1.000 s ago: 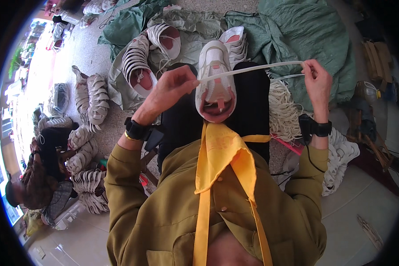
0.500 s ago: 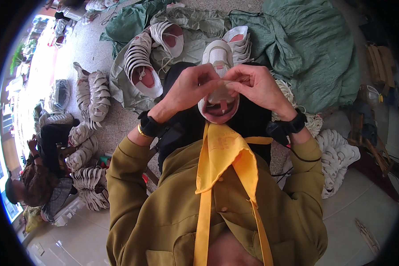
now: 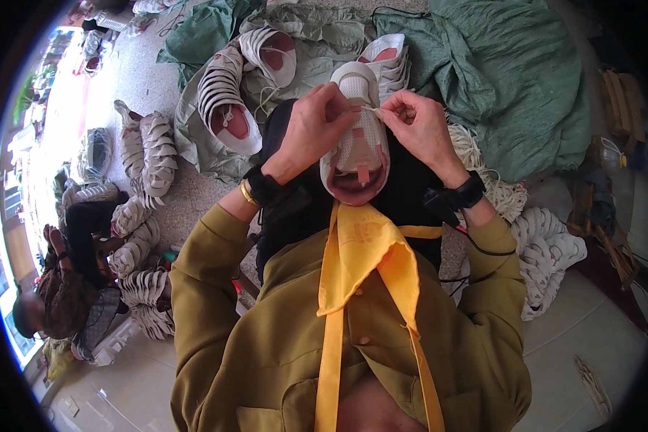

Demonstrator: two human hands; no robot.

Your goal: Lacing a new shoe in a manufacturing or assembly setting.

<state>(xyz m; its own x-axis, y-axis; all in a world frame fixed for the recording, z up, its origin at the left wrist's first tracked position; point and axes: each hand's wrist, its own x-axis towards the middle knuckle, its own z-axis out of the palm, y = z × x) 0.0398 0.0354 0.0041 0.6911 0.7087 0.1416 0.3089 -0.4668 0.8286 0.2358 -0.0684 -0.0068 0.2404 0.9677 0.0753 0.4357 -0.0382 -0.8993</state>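
A white and pink sneaker [image 3: 347,153] rests on my dark-trousered lap, toe pointing away from me and its opening nearest. A thin pale shoelace [image 3: 368,109] runs across the shoe's upper part between my hands. My left hand [image 3: 314,124] pinches at the left side of the lacing, its fingertips partly hidden. On the other side, my right hand [image 3: 419,129] pinches the lace between thumb and forefinger, just off the shoe's right edge.
Stacked shoe uppers [image 3: 219,93] lie ahead on a grey-green sheet, beside a large green cloth bag [image 3: 515,79]. White laces [image 3: 510,196] are heaped at the right, near more uppers [image 3: 547,248]. Another person [image 3: 68,295] sits at the left among uppers.
My hands have moved apart, the right one out to the right with the lace drawn between them. More of the sneaker's tongue and upper now shows.
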